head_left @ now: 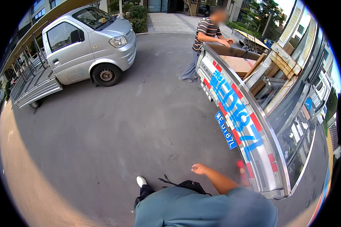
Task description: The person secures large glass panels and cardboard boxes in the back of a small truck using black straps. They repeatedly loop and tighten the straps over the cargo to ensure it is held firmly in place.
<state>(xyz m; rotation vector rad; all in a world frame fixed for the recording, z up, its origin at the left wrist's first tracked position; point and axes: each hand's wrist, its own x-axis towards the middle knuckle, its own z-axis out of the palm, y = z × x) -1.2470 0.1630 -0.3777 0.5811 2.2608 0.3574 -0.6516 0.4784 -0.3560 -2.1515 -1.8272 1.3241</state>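
My right hand [199, 169] is out in front of my body with its fingers curled in, and nothing shows in it. It touches nothing and hangs over the pavement, left of the truck's tailgate [240, 113]. Near it, against my teal shirt [193, 208], is a black bag [191, 185] with a dark strap or cord sticking out. My left hand is out of view. One white shoe [141, 181] shows below me.
A person in a striped shirt [205, 32] stands at the truck bed's far corner, hands by its edge. The bed holds a cardboard box [236, 65], boards and metal frames [278, 90]. A silver flatbed truck [74, 51] stands at the far left. Grey pavement [113, 125] lies between.
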